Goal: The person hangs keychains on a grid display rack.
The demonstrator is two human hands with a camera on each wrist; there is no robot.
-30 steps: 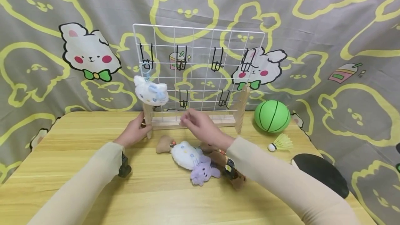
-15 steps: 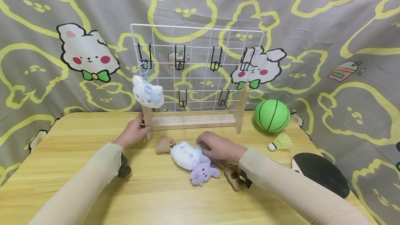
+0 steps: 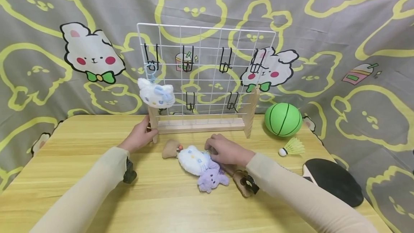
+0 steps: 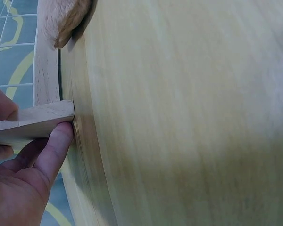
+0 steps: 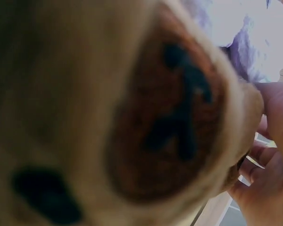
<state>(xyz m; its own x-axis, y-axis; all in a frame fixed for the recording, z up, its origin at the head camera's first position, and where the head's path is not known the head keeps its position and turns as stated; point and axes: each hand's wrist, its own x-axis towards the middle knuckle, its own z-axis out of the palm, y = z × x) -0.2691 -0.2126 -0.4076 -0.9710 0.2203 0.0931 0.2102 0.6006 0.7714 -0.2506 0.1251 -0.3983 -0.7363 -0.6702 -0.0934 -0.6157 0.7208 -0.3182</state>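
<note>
My left hand [image 3: 138, 136] grips the left wooden foot [image 4: 42, 117] of a white wire grid rack [image 3: 210, 82]; the left wrist view shows thumb and fingers on either side of the wood. From a black hook at the rack's upper left hangs a white plush cat-head keychain [image 3: 156, 95] by a light-blue ring. My right hand [image 3: 228, 150], fingers bent downward, is over a pile of plush keychains: a white cat head [image 3: 193, 160], a purple plush [image 3: 211, 179] and a brown plush [image 3: 242, 182]. What its fingertips touch is hidden. In the right wrist view, brown plush [image 5: 170, 108] blocks most of the picture.
Several black hooks [image 3: 224, 62] line the grid. Another brown plush [image 3: 169, 149] lies left of the pile. On the right of the table [image 3: 161, 204] are a green ball [image 3: 283, 119], a yellow shuttlecock [image 3: 292, 147] and a black paddle [image 3: 334, 182]. A patterned curtain [image 3: 323, 28] hangs behind.
My right hand has come down and right from in front of the rack onto the plush pile. The hanging cat head swung left, then back. My left hand stays on the foot.
</note>
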